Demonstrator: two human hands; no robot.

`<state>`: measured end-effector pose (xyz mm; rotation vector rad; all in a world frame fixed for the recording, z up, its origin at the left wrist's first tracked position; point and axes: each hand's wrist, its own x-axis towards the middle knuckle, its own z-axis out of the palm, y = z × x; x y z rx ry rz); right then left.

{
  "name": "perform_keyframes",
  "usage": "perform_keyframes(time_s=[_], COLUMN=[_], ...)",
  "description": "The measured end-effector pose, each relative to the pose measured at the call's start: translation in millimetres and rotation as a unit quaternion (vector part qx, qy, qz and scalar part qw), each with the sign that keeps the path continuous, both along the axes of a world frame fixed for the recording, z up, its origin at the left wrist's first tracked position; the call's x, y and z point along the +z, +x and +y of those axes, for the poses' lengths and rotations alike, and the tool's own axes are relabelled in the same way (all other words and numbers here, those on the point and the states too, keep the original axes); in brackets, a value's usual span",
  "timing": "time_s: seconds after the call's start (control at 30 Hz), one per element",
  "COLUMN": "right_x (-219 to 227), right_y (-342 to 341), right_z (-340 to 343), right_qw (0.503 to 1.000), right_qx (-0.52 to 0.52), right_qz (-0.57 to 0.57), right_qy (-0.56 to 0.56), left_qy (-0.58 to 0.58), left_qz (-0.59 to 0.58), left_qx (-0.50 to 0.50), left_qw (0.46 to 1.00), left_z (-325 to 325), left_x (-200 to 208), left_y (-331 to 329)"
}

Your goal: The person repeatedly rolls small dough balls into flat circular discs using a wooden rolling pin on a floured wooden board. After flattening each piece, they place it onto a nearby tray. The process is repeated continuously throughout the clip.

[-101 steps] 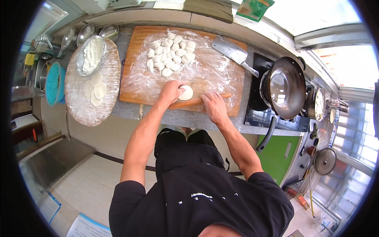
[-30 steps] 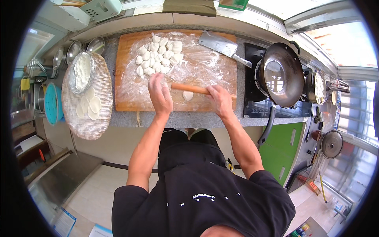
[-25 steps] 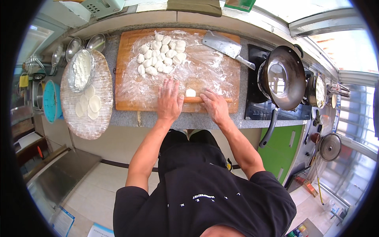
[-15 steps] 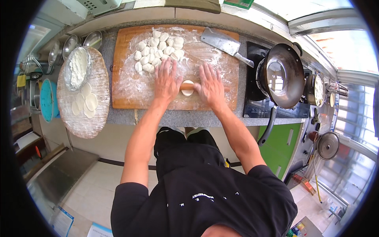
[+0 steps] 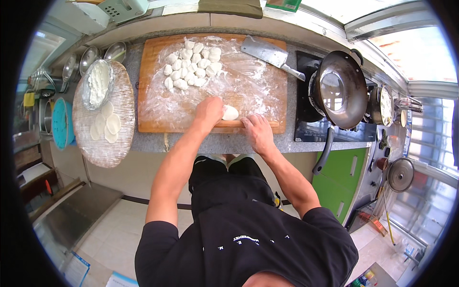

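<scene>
Left hand (image 5: pixel 209 113): fingers curled in, thumb side pinching the left edge of a dough round (image 5: pixel 230 113). Right hand (image 5: pixel 258 131): fingers bent over the right part of a rolling pin (image 5: pixel 229 123), touching it; cannot tell how firmly they close underneath. Pin wooden, slim, smooth, lying crosswise just on the near side of the round. Round pale, soft-looking, flattened, near the front edge of a wooden cutting board (image 5: pixel 158 122), whose surface is streaked with dry white flour. Beyond the hands, a cluster of small dough lumps (image 5: pixel 193 67), plump, uneven, flour-dusted. Cleaver (image 5: pixel 267 51) flat at the board's far right, broad metal blade. At left, a ribbed round tray (image 5: pixel 103 148) bears thin, overlapping wrappers (image 5: pixel 112 123) and a clear bowl of white flour (image 5: pixel 98 83).
</scene>
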<state>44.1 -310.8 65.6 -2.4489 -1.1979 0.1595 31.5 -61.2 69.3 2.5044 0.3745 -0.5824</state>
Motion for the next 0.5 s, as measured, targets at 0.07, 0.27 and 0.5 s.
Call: perform_keyframes(time_s=[0.07, 0.27, 0.5], right_x=[-1.0, -3.6, -5.3], right_y=[1.8, 11.4, 43.9], right_z=[-0.9, 8.5, 39.5], right_qw=[1.0, 1.0, 0.992], right_qx=[-0.005, 0.015, 0.069], right_qz=[-0.019, -0.007, -0.024], right_qy=[0.011, 0.016, -0.099], left_qy=[0.005, 0.082, 0.22], left_qz=[0.03, -0.155, -0.251], left_qx=[0.097, 0.219, 0.182], left_qw=[0.995, 0.96, 0.925], left_z=[-1.1, -14.5, -32.8], left_x=[4.2, 20.7, -35.6], left_y=[-12.7, -51.7, -59.4])
